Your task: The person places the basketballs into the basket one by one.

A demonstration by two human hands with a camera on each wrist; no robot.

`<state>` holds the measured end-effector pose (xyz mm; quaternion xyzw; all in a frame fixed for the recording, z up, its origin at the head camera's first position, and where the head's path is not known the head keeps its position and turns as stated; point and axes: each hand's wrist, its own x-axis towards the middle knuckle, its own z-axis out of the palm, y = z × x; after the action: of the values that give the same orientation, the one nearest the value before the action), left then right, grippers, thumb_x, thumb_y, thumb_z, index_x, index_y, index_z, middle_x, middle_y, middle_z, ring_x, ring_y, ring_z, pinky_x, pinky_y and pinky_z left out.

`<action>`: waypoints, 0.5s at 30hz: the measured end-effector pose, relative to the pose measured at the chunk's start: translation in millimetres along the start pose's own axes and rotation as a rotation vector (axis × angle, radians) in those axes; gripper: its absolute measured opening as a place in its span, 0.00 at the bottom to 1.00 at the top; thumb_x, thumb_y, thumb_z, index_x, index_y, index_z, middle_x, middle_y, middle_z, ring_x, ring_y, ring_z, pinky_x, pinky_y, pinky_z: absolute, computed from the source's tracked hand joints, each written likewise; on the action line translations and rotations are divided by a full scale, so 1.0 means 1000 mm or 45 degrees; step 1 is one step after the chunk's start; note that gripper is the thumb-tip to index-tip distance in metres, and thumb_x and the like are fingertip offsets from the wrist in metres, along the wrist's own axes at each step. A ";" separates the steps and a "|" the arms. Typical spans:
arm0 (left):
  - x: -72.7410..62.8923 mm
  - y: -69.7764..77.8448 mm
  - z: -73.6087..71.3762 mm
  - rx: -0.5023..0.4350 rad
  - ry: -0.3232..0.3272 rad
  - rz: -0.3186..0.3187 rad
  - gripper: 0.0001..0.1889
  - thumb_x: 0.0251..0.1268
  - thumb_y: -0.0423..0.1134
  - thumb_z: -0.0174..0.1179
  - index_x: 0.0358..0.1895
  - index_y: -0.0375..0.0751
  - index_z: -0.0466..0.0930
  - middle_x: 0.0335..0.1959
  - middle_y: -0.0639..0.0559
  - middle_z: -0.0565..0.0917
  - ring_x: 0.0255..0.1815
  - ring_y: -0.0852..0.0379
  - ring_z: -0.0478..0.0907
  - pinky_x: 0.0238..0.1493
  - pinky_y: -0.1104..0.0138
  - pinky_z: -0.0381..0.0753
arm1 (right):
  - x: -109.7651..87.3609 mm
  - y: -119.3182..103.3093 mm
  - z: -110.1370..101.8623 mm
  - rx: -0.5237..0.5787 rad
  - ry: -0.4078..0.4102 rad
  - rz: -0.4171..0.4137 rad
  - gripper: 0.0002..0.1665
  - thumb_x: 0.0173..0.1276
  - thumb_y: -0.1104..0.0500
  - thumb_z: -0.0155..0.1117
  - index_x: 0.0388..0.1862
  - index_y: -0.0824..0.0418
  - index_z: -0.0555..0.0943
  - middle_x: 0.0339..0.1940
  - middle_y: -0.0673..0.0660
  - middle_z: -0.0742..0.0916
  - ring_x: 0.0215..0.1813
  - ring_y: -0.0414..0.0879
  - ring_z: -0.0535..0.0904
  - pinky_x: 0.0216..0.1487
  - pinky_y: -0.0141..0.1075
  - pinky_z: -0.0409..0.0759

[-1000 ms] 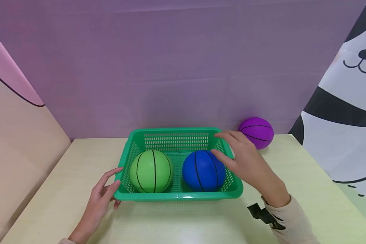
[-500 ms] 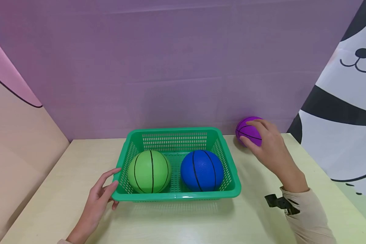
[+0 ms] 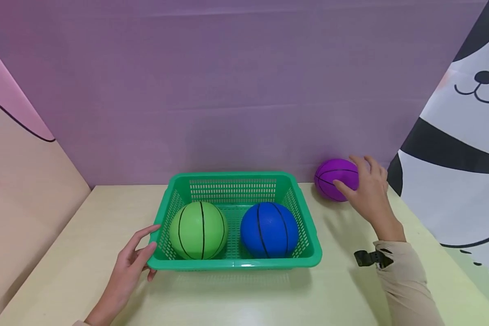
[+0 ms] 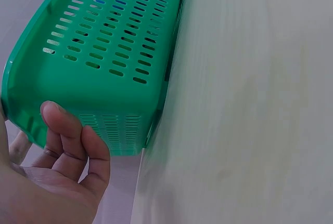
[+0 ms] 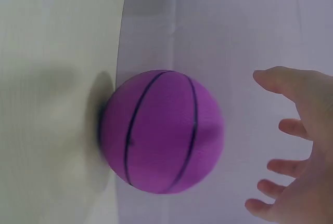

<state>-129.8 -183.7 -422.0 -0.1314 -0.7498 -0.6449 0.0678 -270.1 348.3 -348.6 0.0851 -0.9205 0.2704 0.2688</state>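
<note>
L hand (image 3: 126,269) grips basket (image 3: 236,264) rim; R hand (image 3: 368,192), wide, nr purple ball (image 3: 329,174) by table's (image 3: 236,303) back edge: off-ctr nudge might roll it.

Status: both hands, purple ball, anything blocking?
Left hand grips green basket at its left end. Right hand beside purple ball, no contact. It sits on table; nothing visible between it and right hand.

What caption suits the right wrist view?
Bare right hand, fingers spread, apart from a round purple ball with black lines resting on a pale tabletop.
</note>
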 end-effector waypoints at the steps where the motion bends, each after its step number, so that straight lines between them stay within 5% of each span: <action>1: 0.000 0.000 0.001 -0.002 -0.002 -0.004 0.22 0.81 0.37 0.46 0.73 0.43 0.63 0.19 0.44 0.79 0.16 0.49 0.72 0.20 0.61 0.75 | 0.001 0.005 0.002 0.005 -0.005 0.022 0.47 0.66 0.51 0.71 0.77 0.60 0.60 0.77 0.73 0.55 0.76 0.73 0.44 0.66 0.75 0.42; 11: -0.004 0.003 -0.003 0.019 0.006 -0.019 0.22 0.82 0.38 0.46 0.74 0.45 0.63 0.18 0.43 0.77 0.17 0.48 0.72 0.22 0.60 0.75 | 0.027 0.040 0.035 0.016 -0.041 0.222 0.63 0.60 0.35 0.72 0.83 0.52 0.47 0.80 0.69 0.44 0.78 0.70 0.36 0.63 0.78 0.43; 15: -0.001 0.002 -0.002 -0.011 -0.023 0.026 0.22 0.81 0.35 0.45 0.74 0.41 0.62 0.18 0.43 0.78 0.16 0.49 0.71 0.19 0.60 0.74 | 0.031 0.051 0.046 0.069 -0.087 0.289 0.64 0.59 0.31 0.69 0.83 0.50 0.46 0.79 0.70 0.48 0.77 0.74 0.44 0.64 0.77 0.51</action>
<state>-128.4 -185.3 -420.4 -0.1451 -0.7461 -0.6463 0.0671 -332.3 365.7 -387.7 -0.0031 -0.9252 0.3209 0.2025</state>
